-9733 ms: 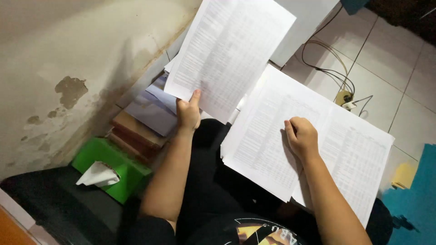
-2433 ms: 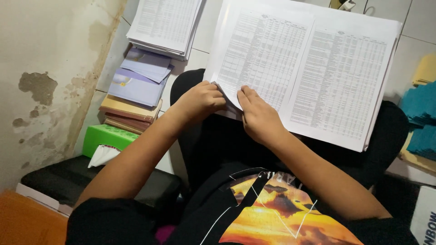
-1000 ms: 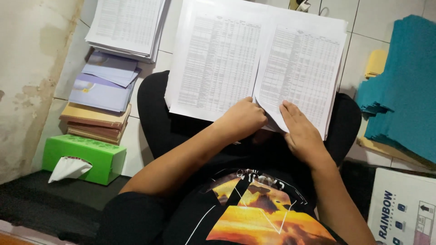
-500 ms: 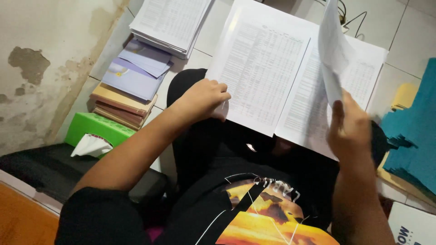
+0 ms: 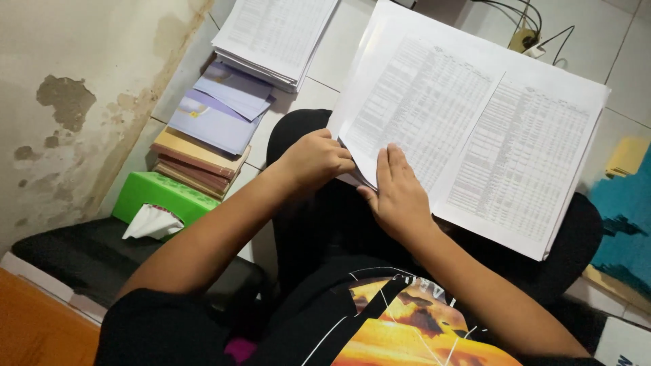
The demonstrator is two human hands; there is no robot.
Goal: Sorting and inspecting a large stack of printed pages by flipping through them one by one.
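A person sits on a tiled floor, seen from above, with a thick stack of white sheets (image 5: 475, 129) resting across the lap, which is clothed in black. The stack fills the upper centre and right of the frame. It shows 2 pages side by side, each densely printed with small rows and columns like a table, too fine to read. The edges of many sheets show along its right and lower sides.

The left hand (image 5: 313, 160), at the centre of the frame, curls closed around the lower left corner of the stack, fingers tucked under the paper's edge. The right hand (image 5: 399, 193), just beside it, lies flat on the left page with fingers straight and close together, thumb at the page's lower edge; it presses the paper and grips nothing.

In the upper left centre, a second pile of printed sheets (image 5: 274, 34) lies on the floor. Below it sits a pile of books (image 5: 203, 152) topped with pale purple folders (image 5: 220, 108). Lower left of those stands a green tissue box (image 5: 166, 200) with a white tissue sticking out, next to a black bag (image 5: 95, 261). A stained, peeling wall (image 5: 74, 102) takes the left of the frame. Cables and a plug (image 5: 525, 41) lie at the top right, and blue sheets (image 5: 627, 217) at the right edge.
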